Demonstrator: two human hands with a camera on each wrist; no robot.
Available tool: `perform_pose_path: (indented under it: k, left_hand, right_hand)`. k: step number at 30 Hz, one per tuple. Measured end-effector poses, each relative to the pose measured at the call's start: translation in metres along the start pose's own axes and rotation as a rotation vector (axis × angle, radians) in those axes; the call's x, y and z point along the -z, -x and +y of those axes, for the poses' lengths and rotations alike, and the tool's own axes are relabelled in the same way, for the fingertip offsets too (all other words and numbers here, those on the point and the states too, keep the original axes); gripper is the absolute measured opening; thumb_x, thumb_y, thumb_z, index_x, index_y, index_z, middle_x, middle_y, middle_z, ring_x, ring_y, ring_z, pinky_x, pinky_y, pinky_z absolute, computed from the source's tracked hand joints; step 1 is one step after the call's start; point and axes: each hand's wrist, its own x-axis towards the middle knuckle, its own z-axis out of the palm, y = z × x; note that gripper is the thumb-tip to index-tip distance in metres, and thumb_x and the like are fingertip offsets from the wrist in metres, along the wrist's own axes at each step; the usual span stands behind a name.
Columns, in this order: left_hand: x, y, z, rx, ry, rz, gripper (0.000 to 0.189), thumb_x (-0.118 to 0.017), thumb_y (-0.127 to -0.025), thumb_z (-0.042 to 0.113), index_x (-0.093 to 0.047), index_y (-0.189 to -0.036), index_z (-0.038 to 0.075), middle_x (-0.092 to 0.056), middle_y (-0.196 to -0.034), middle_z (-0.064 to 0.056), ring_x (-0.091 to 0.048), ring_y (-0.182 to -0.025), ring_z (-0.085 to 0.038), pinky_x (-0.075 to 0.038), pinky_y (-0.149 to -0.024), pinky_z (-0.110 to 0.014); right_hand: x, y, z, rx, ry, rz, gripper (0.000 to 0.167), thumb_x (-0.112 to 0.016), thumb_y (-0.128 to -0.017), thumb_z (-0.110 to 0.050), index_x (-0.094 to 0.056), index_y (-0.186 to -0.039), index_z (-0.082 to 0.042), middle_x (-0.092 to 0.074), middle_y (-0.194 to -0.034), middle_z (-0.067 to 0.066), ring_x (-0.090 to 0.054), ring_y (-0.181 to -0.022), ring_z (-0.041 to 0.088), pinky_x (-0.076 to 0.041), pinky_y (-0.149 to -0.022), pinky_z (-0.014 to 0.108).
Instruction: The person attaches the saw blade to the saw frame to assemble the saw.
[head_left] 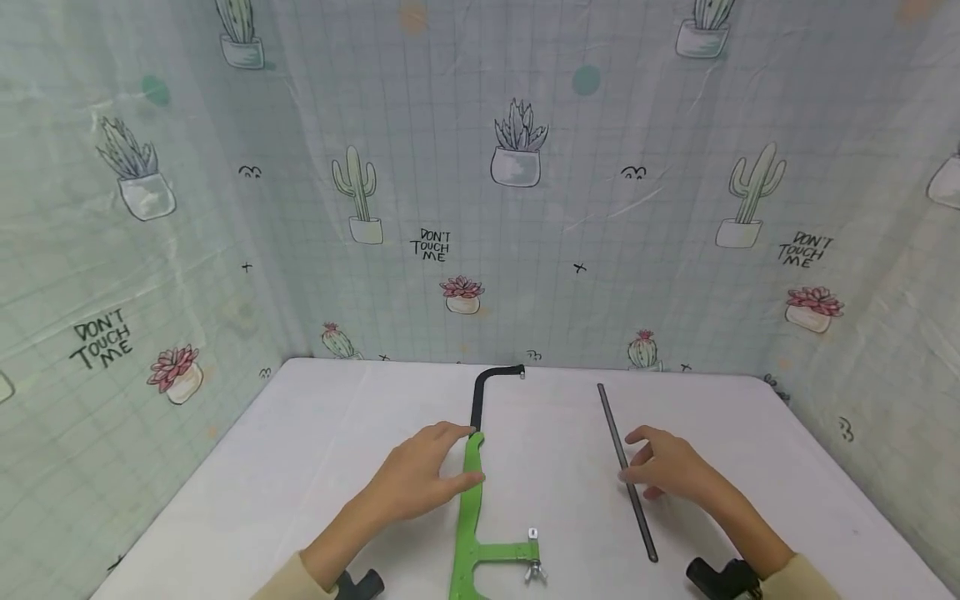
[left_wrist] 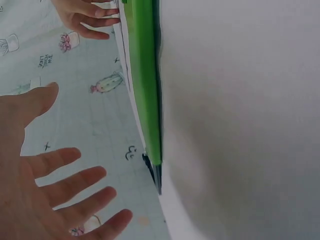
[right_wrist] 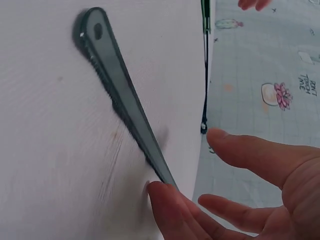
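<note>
A hacksaw frame with a green handle section (head_left: 468, 510) and a bent black bar (head_left: 477, 402) lies lengthwise on the table, its near end cut off in the head view. My left hand (head_left: 423, 473) is over its left side, thumb and fingers spread; the left wrist view shows nothing between them. To the right lies a dark, narrow hacksaw blade (head_left: 611, 421), with a hole at one end and a toothed edge in the right wrist view. My right hand (head_left: 675, 468) is at its middle, fingers loosely bent and fingertips right at the blade, thumb held apart.
The white table (head_left: 352, 400) meets a cactus-print cloth (head_left: 517, 250) at the back and sides. A wing nut (head_left: 535, 572) sits on the frame's short green arm. Black wrist mounts (head_left: 723, 577) show below both hands.
</note>
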Motion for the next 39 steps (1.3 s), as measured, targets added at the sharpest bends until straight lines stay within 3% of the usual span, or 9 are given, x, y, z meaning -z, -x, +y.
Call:
perform_pose_path:
  k: [5,10,14,24,30,39]
  left_hand:
    - [-0.009,0.001,0.011,-0.036,0.061,-0.093,0.062,-0.062,-0.093,0.066,-0.064,-0.137,0.022,-0.067,-0.136,0.004,-0.061,-0.13,-0.021,-0.051,-0.102,-0.053]
    - [-0.015,0.002,0.021,-0.101,0.123,-0.187,0.051,-0.067,-0.093,0.059,-0.07,-0.127,0.021,-0.073,-0.117,0.009,-0.066,-0.11,-0.009,-0.053,-0.095,-0.038]
    - [-0.017,0.005,0.029,-0.133,0.175,-0.247,0.046,-0.071,-0.091,0.054,-0.072,-0.123,0.021,-0.073,-0.109,0.012,-0.065,-0.103,-0.002,-0.053,-0.091,-0.031]
    - [-0.024,0.013,0.04,-0.213,0.15,-0.387,0.042,-0.083,-0.083,0.045,-0.073,-0.119,0.026,-0.07,-0.097,0.022,-0.061,-0.092,0.009,-0.051,-0.085,-0.021]
    - [-0.027,0.014,0.037,-0.245,0.119,-0.409,0.039,-0.088,-0.079,0.035,-0.074,-0.115,0.026,-0.066,-0.094,0.022,-0.057,-0.087,0.01,-0.05,-0.081,-0.017]
    - [-0.028,0.014,0.027,-0.245,0.215,-0.414,0.03,-0.087,-0.082,0.024,-0.076,-0.11,0.022,-0.065,-0.093,0.019,-0.056,-0.086,0.009,-0.05,-0.08,-0.015]
  right_hand:
    - [-0.005,-0.003,-0.004,0.001,0.02,0.011,0.064,-0.086,-0.081,-0.018,-0.055,-0.133,0.002,-0.067,-0.09,0.007,-0.066,-0.062,0.017,-0.055,-0.067,0.035]
    - [-0.008,-0.006,-0.007,-0.027,0.04,0.01,0.066,-0.087,-0.078,-0.012,-0.054,-0.133,0.003,-0.067,-0.092,0.009,-0.066,-0.063,0.017,-0.057,-0.066,0.035]
    - [-0.009,-0.008,-0.007,-0.049,0.052,0.016,0.064,-0.086,-0.077,-0.005,-0.055,-0.132,0.003,-0.068,-0.094,0.012,-0.066,-0.065,0.018,-0.058,-0.064,0.034]
    - [-0.013,-0.003,-0.008,-0.046,0.127,0.037,0.055,-0.085,-0.077,-0.005,-0.058,-0.123,0.004,-0.066,-0.085,0.01,-0.063,-0.062,0.017,-0.053,-0.06,0.033]
    - [-0.011,0.003,-0.015,-0.068,0.183,0.031,0.055,-0.084,-0.08,-0.008,-0.052,-0.123,0.004,-0.064,-0.079,0.01,-0.062,-0.058,0.017,-0.049,-0.059,0.032]
    - [-0.013,-0.001,-0.017,-0.06,0.149,0.016,0.042,-0.081,-0.081,-0.004,-0.055,-0.113,0.002,-0.065,-0.082,0.011,-0.063,-0.061,0.018,-0.052,-0.059,0.032]
